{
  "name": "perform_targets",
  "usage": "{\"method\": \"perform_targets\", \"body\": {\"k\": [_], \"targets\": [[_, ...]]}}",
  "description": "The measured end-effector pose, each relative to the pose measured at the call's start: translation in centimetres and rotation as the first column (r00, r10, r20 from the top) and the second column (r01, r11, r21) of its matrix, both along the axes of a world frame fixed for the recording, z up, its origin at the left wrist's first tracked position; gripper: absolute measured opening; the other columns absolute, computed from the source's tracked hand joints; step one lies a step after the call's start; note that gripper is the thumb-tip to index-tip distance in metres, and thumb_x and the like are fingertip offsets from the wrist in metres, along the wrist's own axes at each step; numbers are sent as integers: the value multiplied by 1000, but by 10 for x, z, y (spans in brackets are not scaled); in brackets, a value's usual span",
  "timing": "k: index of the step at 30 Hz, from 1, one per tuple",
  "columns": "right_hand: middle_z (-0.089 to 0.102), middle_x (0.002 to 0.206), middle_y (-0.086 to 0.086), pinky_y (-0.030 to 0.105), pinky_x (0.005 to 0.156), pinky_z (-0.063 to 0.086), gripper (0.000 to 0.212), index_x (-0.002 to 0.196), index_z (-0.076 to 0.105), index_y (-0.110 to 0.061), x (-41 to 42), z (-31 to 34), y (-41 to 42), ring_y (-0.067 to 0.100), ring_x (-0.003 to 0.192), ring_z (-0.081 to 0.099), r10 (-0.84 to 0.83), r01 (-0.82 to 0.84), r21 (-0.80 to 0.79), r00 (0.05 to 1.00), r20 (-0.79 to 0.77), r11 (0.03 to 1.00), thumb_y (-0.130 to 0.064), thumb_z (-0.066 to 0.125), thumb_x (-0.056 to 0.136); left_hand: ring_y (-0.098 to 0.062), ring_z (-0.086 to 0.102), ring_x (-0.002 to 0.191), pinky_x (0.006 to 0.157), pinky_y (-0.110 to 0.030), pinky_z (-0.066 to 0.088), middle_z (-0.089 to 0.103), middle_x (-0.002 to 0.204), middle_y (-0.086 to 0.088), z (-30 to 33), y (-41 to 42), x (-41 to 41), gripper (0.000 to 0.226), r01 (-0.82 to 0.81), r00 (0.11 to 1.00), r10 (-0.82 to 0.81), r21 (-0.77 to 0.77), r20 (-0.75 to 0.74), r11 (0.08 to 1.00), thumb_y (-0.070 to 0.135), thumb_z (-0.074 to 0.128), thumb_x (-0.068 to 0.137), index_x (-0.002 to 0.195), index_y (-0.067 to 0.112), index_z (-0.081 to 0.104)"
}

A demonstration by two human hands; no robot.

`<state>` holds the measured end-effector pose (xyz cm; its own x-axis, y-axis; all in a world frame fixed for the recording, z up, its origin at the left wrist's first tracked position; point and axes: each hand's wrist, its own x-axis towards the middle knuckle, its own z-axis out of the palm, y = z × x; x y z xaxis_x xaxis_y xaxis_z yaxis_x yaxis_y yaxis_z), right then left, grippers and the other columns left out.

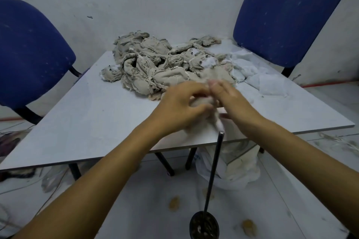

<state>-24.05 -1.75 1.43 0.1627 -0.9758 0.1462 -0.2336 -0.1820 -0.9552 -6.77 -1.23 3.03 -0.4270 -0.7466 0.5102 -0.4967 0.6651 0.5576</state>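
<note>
Leftmost, a blue padded office chair [29, 54] stands against the grey wall, beside the pale grey square table [87, 122]. On the far half of the tabletop lies a heap of crumpled beige fabric toy skins [155, 64] with frayed seams, some showing small dark eyes. In front of the heap, near the table's front edge, the left hand [180, 106] comes in from the lower left, its fingers curled over a pale beige soft fabric piece [202, 103] and gripping it from the left side. The piece sits between the two hands, mostly covered by them, with its lower part spreading onto the table under the left wrist. The right hand [231, 99] meets it from the right, fingers pointing up and away, thumb low; motion blur hides the contact, so I cannot tell whether this hand pinches the piece or only lies against it. Just below the hands a white tuft of stuffing [219, 124] hangs at the top of a thin black metal rod [213, 170], which rises from a round dark base on the floor. Under the table behind the rod, a clear plastic bag [233, 172] holds pale filling. Right of the heap lie white gauzy fabric scraps [258, 75], and a second blue padded chair [287, 15] stands at the far right corner.
</note>
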Motion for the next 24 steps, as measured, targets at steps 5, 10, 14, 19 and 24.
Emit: {"method": "perform_targets", "body": {"k": [5, 10, 14, 19, 24], "targets": [[73, 74, 0, 27, 63, 56, 9, 102, 62, -7, -6, 8, -1, 13, 71, 71, -74, 39, 90, 901, 427, 995, -3, 57, 96, -18, 68, 82, 72, -33, 55, 70, 90, -7, 0, 1, -5, 4, 8, 954, 64, 238, -293, 971, 15, 64, 95, 98, 13, 63], [72, 97, 15, 38, 82, 59, 18, 112, 62, 0, -8, 6, 1, 27, 91, 69, 31, -149, 204, 872, 489, 968, -4, 49, 100, -21, 67, 90, 72, -37, 58, 65, 109, -18, -10, -4, 1, 42, 45, 894, 258, 647, -366, 761, 19, 72, 89, 126, 11, 56], [64, 103, 8, 20, 78, 54, 32, 127, 56, -21, -12, 6, 2, 9, 87, 65, -106, 111, -26, 983, 148, 993, -17, 63, 96, -19, 67, 71, 59, -32, 58, 63, 84, -15, -7, -5, -6, 17, -52, 799, 367, 553, -476, 831, 6, 71, 89, 103, 1, 63], [58, 85, -9, 11, 63, 37, 18, 103, 61, -27, -15, 0, 11, -2, 70, 51, -432, 183, -627, 860, -271, 758, -32, 71, 89, -17, 69, 75, 65, -30, 59, 66, 84, -9, -4, -3, -14, 8, 49, 715, 328, 512, -618, 858, 1, 60, 94, 97, 8, 60], [65, 78, -11, 7, 56, 39, 11, 85, 65, -28, -12, -6, 8, -11, 70, 56, -278, 199, -257, 905, -323, 946, -39, 68, 88, -19, 67, 90, 79, -31, 58, 67, 99, -9, -13, 4, -18, 32, 409, 632, 129, 470, -764, 783, -14, 43, 96, 111, 9, 59]]}}
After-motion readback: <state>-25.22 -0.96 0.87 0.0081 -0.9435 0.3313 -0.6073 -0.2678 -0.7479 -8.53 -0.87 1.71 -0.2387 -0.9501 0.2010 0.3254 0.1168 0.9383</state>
